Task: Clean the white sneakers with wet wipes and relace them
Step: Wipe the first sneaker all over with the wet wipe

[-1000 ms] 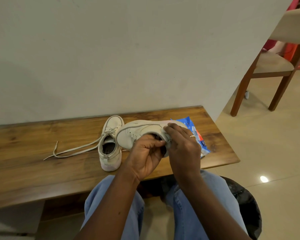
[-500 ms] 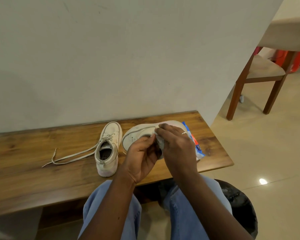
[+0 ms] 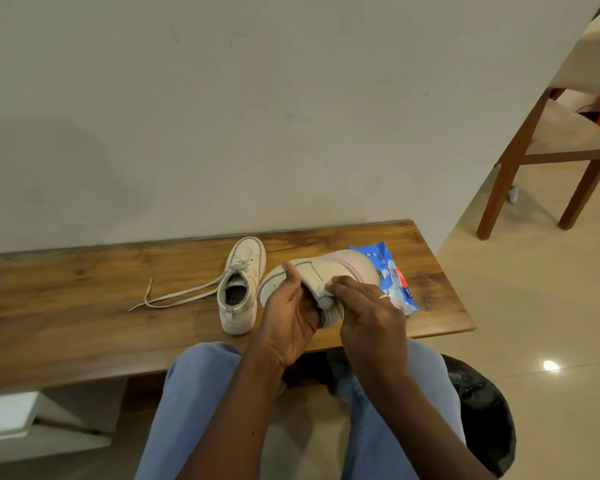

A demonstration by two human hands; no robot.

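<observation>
One white sneaker (image 3: pixel 329 271) is held on its side above the wooden bench (image 3: pixel 84 299). My left hand (image 3: pixel 290 313) grips it from the left, thumb over its upper. My right hand (image 3: pixel 368 306) presses a small crumpled wet wipe (image 3: pixel 326 301) against the shoe near its heel, fingers curled over it. The second white sneaker (image 3: pixel 241 289) stands upright on the bench to the left, its lace (image 3: pixel 174 296) trailing out leftward. A blue pack of wet wipes (image 3: pixel 392 275) lies behind the held shoe, partly hidden by it.
The bench runs along a plain wall and ends at the right near a wooden chair (image 3: pixel 551 140) on the tiled floor. A black stool (image 3: pixel 482 410) shows under my right leg. My knees in blue jeans fill the foreground.
The held sneaker has turned so its pinkish sole side faces up and right. My right hand has slid from the top of the shoe down toward the heel.
</observation>
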